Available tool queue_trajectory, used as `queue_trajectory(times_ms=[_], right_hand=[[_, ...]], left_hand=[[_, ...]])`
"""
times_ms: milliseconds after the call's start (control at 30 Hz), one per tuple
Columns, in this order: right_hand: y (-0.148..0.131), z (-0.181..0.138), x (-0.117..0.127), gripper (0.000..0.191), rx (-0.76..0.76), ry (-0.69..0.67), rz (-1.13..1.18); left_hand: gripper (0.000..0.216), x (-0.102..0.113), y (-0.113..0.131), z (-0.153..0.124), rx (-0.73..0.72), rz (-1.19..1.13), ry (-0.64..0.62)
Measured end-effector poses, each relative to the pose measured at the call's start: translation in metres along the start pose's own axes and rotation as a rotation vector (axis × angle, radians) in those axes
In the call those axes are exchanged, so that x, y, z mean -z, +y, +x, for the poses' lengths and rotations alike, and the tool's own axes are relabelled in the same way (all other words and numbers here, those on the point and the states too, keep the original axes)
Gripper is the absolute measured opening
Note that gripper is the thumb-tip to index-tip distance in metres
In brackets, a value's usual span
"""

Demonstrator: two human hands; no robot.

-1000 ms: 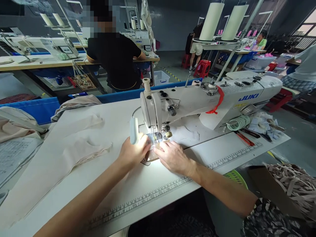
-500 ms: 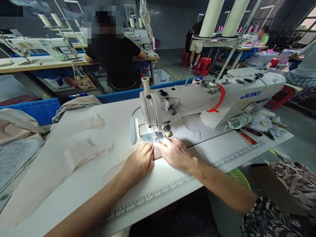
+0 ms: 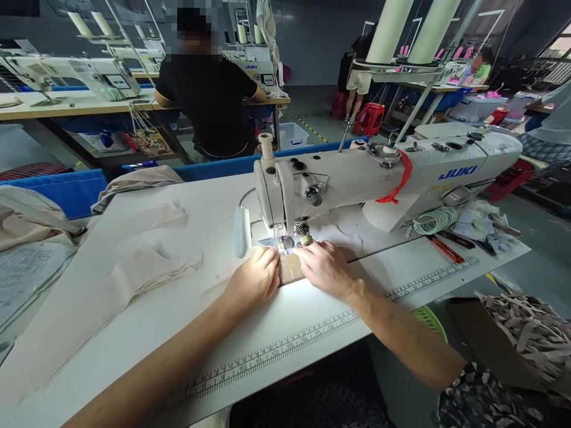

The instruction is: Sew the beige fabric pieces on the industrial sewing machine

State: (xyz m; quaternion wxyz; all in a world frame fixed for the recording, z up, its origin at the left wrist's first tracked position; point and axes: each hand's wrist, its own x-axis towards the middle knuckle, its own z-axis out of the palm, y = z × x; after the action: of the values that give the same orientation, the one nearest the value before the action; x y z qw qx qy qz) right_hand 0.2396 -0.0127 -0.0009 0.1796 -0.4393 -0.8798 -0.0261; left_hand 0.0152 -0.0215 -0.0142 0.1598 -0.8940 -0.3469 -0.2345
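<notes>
My left hand rests on the sewing table, its fingers pressed together just left of the presser foot. Whatever lies under those fingers is hidden. Opposite it, my right hand has its fingers bent and closed, tips beside the foot; I cannot make out what they hold. The sewing machine stands over both hands, its lamp lighting the needle area. Between the hands shows a brown plate with pale thread bits on it. Pale fabric pieces lie in a loose stack to the left.
Red-handled cutters, a coil of pale green cord and scraps lie at the right. A printed ruler runs along the front edge. A box of fabric strips stands below right. A person sits ahead at another machine.
My right hand has moved slightly right, away from my left, baring more of the brown plate between them. My left hand stays close to the foot. The view has shifted slightly.
</notes>
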Motion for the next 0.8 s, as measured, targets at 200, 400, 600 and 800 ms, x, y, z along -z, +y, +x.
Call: queue_trajectory(times_ms=[200,400,600,800], right_hand=[[0.006,0.011,0.004,0.027,-0.139,-0.013,0.062],[0.017,0.034,0.007,0.02,-0.319,-0.086,0.194],[0.014,0.025,0.009,0.023,-0.327,0.012,0.164],[0.006,0.025,0.009,0.023,-0.323,-0.012,0.167]], left_hand=[[0.034,-0.002,-0.001,-0.002,-0.04,0.033,0.001],[0.036,-0.005,-0.004,-0.005,-0.084,0.096,-0.039],[0.039,-0.01,-0.003,-0.007,-0.041,0.041,-0.048],[0.039,-0.014,-0.011,-0.007,-0.012,0.003,-0.039]])
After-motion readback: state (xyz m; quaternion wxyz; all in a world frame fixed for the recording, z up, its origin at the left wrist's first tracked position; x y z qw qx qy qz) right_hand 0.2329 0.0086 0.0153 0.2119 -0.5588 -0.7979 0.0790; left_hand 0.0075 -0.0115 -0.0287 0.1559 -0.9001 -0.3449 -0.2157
